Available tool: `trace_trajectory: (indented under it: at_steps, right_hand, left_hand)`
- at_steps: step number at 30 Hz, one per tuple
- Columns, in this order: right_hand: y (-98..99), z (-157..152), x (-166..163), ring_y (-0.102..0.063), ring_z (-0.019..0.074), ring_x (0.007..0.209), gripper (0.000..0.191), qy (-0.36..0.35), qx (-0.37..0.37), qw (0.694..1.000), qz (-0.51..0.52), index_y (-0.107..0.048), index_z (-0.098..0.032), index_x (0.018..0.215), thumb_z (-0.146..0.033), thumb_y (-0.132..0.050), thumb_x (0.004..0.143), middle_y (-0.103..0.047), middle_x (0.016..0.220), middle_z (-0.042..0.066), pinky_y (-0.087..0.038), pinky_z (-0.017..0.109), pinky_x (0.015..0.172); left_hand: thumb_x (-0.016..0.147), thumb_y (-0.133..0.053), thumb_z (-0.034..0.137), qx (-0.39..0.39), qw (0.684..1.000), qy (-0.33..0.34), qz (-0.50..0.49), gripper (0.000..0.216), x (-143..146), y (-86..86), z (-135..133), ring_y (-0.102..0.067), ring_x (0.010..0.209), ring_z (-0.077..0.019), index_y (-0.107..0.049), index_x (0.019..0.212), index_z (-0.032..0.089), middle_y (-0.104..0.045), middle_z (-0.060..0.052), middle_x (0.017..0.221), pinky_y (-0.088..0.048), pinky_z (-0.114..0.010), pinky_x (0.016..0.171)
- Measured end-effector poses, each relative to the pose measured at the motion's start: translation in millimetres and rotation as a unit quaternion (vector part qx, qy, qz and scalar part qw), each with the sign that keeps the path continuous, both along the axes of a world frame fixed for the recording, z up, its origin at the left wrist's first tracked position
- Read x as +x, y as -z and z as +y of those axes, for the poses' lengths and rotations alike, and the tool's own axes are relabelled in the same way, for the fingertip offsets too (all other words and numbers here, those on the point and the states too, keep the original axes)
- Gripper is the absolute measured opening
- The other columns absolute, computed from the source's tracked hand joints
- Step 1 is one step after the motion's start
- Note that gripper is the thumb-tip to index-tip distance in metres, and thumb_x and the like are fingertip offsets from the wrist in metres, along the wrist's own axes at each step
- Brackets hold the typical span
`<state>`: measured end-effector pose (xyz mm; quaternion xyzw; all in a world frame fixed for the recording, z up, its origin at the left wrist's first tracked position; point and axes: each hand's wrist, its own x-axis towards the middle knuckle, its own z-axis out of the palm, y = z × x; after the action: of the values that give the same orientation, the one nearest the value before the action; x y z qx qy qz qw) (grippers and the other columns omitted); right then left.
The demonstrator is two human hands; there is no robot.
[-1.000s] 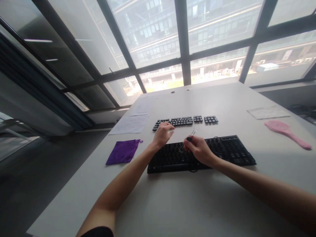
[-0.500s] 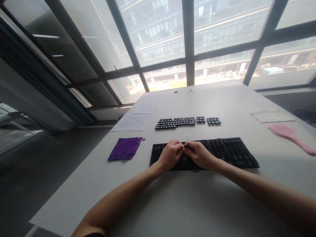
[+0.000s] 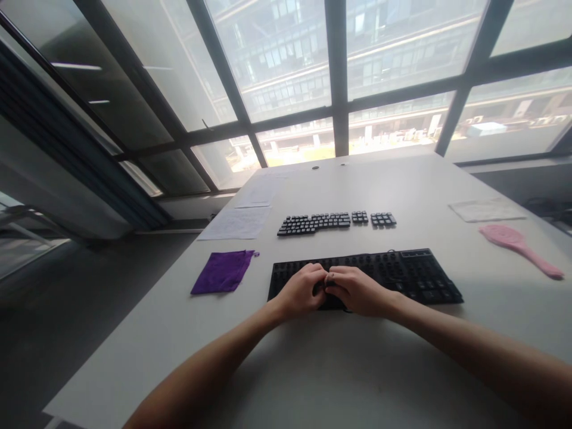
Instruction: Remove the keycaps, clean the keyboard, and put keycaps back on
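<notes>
On the tabletop (image 3: 402,193), the black keyboard (image 3: 391,269) looks largely bare, with loose keys (image 3: 333,221) in rows on its far side; a few keys (image 3: 431,295) seem left at its right end. The left hand (image 3: 305,290) and right hand (image 3: 356,290) meet over its left half, fingers curled narrow; what they grip, I cannot tell.

We face a table (image 3: 304,381) w/ windows (image 3: 286,59) behind its far edge & a curtain (image 3: 75,134) off to the L. A kbd (image 3: 411,274) lies crosswise in front of us; L hand (image 3: 301,291) & R hand (image 3: 360,292) meet over its L half. Behind the kbd we have keycaps (image 3: 328,221) in 3 side-by-side blocks, widest on the L. L of the kbd: a pouch (image 3: 222,273); behind that, papers (image 3: 235,223) along the table's L edge. R of the kbd, well apart, we've a brush (image 3: 506,237), w/ a sheet (image 3: 487,210) just behind it, nr the R edge.
</notes>
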<state>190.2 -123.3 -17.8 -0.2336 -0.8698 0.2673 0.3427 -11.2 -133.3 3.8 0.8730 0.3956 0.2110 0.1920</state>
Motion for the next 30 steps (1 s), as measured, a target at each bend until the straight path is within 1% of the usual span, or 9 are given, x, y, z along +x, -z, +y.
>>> trace_trajectory:
  at_steps: [3, 7, 12, 14, 17, 21, 23, 27, 30]
  right_hand:
    - [1.1, -1, 1, -0.058, 0.0181, 0.074, 0.019, 0.009, 0.001, 1.000, 0.008, -0.069, -0.020, 0.087, -0.021, -0.052, 0.095, -0.066, 0.083, 0.007, -0.047, 0.030, 0.071]
    - [4.7, 4, 2, -0.059, 0.0170, 0.068, 0.020, 0.066, -0.101, 0.990, 0.072, -0.067, -0.018, 0.079, -0.026, -0.057, 0.093, -0.066, 0.074, 0.004, -0.048, 0.030, 0.068]
    - [5.7, 8, 3, -0.059, 0.0159, 0.059, 0.027, 0.089, -0.232, 0.959, 0.135, -0.064, -0.016, 0.076, -0.034, -0.056, 0.093, -0.065, 0.064, 0.003, -0.046, 0.026, 0.056]
    - [4.7, 8, 4, -0.059, 0.0157, 0.060, 0.026, 0.087, -0.230, 0.959, 0.144, -0.065, -0.016, 0.077, -0.035, -0.057, 0.092, -0.066, 0.066, 0.003, -0.047, 0.027, 0.058]
    - [2.8, 6, 3, -0.057, 0.0158, 0.062, 0.023, 0.096, -0.182, 0.968, 0.143, -0.067, -0.016, 0.081, -0.034, -0.058, 0.092, -0.065, 0.069, 0.003, -0.047, 0.028, 0.060]
    - [0.8, 4, 0, -0.053, 0.0154, 0.062, 0.026, 0.139, -0.126, 0.974, 0.128, -0.064, -0.017, 0.076, -0.036, -0.058, 0.093, -0.063, 0.066, 0.002, -0.043, 0.028, 0.060]
    - [0.5, 4, 0, -0.052, 0.0150, 0.060, 0.028, 0.165, -0.138, 0.968, 0.133, -0.061, -0.018, 0.072, -0.037, -0.057, 0.093, -0.061, 0.063, 0.001, -0.042, 0.028, 0.058]
    - [0.7, 8, 0, -0.054, 0.0140, 0.055, 0.033, 0.183, -0.205, 0.949, 0.155, -0.055, -0.019, 0.067, -0.039, -0.055, 0.094, -0.060, 0.058, -0.001, -0.042, 0.027, 0.056]
    - [1.9, 11, -1, -0.055, 0.0138, 0.053, 0.033, 0.188, -0.233, 0.940, 0.164, -0.055, -0.019, 0.068, -0.040, -0.055, 0.093, -0.059, 0.056, -0.002, -0.043, 0.026, 0.055]
  left_hand:
    - [0.076, -0.066, 0.016, -0.014, 1.000, 0.018, 0.012, 0.012, -2, -1.3, -4, -0.056, 0.089, -0.0203, -0.064, 0.087, 0.020, -0.062, -0.004, 0.090, -0.048, -0.031, 0.081]
    - [0.078, -0.076, 0.031, -0.023, 1.000, -0.013, 0.000, 0.015, 0, 4.6, -2, -0.058, 0.088, -0.0210, -0.068, 0.085, 0.020, -0.067, -0.004, 0.089, -0.047, -0.033, 0.081]
    - [0.080, -0.078, 0.031, -0.035, 0.997, -0.056, -0.044, 0.014, 2, 10.2, -2, -0.061, 0.083, -0.0197, -0.074, 0.091, 0.022, -0.069, -0.003, 0.083, -0.048, -0.033, 0.080]
    - [0.080, -0.077, 0.030, -0.034, 0.996, -0.058, -0.063, 0.015, 3, 10.1, -3, -0.062, 0.086, -0.0205, -0.074, 0.093, 0.023, -0.069, -0.004, 0.087, -0.049, -0.034, 0.082]
    - [0.080, -0.077, 0.026, -0.028, 0.993, -0.053, -0.104, 0.017, 4, 10.0, -4, -0.063, 0.095, -0.0218, -0.073, 0.096, 0.024, -0.069, -0.005, 0.097, -0.050, -0.035, 0.088]
    - [0.077, -0.076, 0.014, -0.028, 0.989, -0.080, -0.125, 0.032, 8, 11.9, -6, -0.063, 0.090, -0.0197, -0.066, 0.106, 0.023, -0.068, -0.003, 0.096, -0.051, -0.033, 0.085]
    - [0.077, -0.074, 0.011, -0.015, 0.989, -0.094, -0.114, 0.038, 9, 12.5, -8, -0.062, 0.088, -0.0191, -0.061, 0.111, 0.023, -0.067, -0.002, 0.094, -0.051, -0.033, 0.084]
    - [0.085, -0.065, 0.011, 0.038, 0.996, -0.044, -0.063, 0.024, 12, 10.7, -8, -0.060, 0.099, -0.0216, -0.063, 0.105, 0.024, -0.066, -0.005, 0.103, -0.048, -0.037, 0.092]
    - [0.086, -0.065, 0.012, 0.028, 0.996, -0.036, -0.082, 0.021, 15, 8.5, -7, -0.059, 0.105, -0.0225, -0.065, 0.103, 0.024, -0.065, -0.006, 0.107, -0.047, -0.038, 0.097]
